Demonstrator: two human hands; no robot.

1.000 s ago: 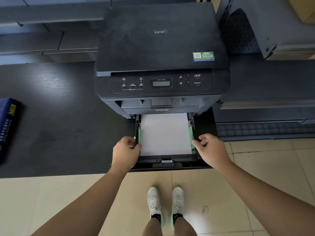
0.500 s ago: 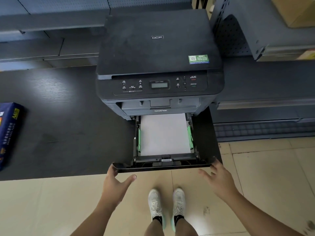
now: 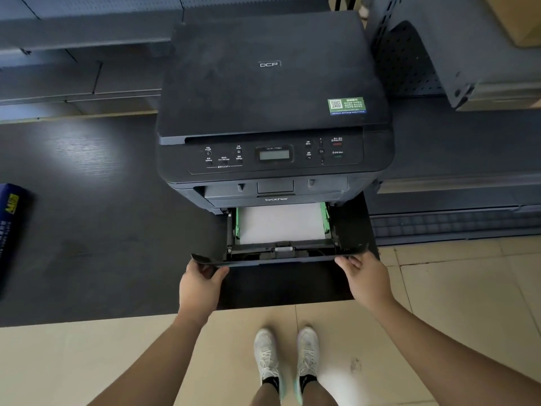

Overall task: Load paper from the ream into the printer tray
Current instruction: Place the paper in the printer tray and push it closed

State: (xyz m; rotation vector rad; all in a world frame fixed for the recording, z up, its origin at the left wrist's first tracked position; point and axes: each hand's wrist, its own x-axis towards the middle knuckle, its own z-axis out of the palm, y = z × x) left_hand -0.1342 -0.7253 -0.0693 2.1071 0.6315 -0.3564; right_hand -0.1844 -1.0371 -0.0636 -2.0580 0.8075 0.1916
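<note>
Gripping the matte black tray (image 3: 345, 230) front, hands flank smooth white paper (image 3: 281, 224).

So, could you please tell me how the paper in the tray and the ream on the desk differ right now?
The paper is bare white sheets, while the ream is wrapped in dark blue with a yellow label. The paper lies in the printer tray between green guides; the ream lies on the black desk, far left, cut off by the frame. The left hand and right hand grip the tray front; neither touches the ream. Both lie flat.
</note>
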